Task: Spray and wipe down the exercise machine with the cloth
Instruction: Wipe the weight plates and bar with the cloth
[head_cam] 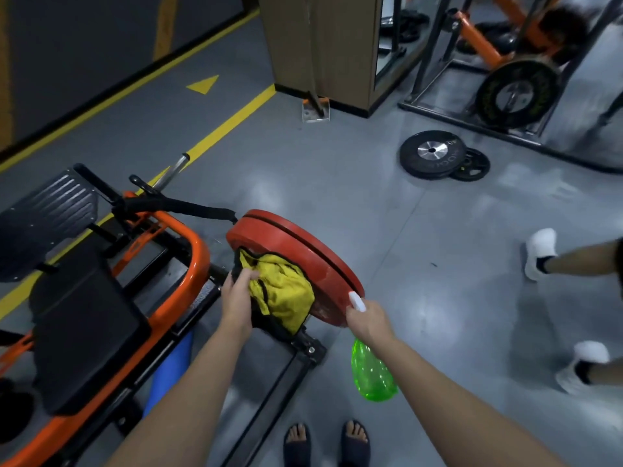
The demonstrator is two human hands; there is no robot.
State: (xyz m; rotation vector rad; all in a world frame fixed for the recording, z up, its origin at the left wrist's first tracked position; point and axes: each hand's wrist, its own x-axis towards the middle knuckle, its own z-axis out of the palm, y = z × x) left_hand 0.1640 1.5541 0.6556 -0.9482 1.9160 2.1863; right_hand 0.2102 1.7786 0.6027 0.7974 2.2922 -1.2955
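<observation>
At the left of the frame stands the machine [188,264], with an orange frame and a black seat [84,332]. At lower centre, the left hand [237,294] grips the yellow cloth [283,291], fingers curled into it, pressing it against the red plate [303,244]. Just right, the right hand [367,318] is wrapped round the green bottle [372,375], whose white nozzle is beside the plate's rim. Black plates [433,153] lie at the upper right.

Yellow cloth [283,291] bunched against red plate [303,251], green spray bottle [372,372] beside
</observation>
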